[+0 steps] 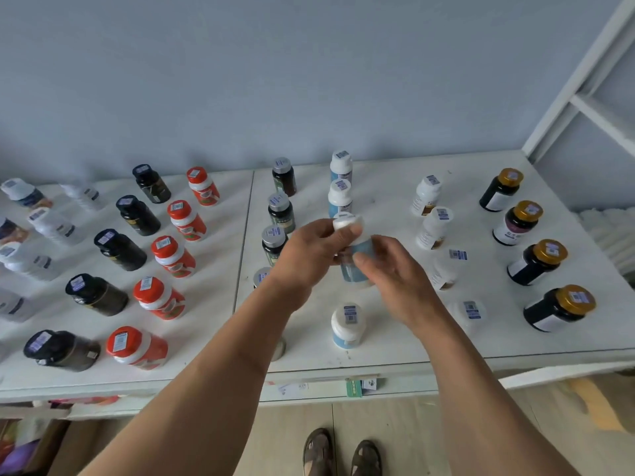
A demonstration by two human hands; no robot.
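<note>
Over the white bench (395, 348), the blue bottle (362, 250) hung tilted between both hands. The left hand (309, 255) had its grip clamped round the cap, and the right hand (395, 280) pinched the body. It looked like a check in progress. Next, the bottle wanted standing upright in its column (340, 199).

Both forearms (220, 372) are bare from the bottom edge of the view up to the wrists, and the left hand (309, 259) and right hand (395, 280) are bare too. The feet wear dark brown-grey sandals (318, 453) with woven straps and closed toes, slightly blurred
</note>
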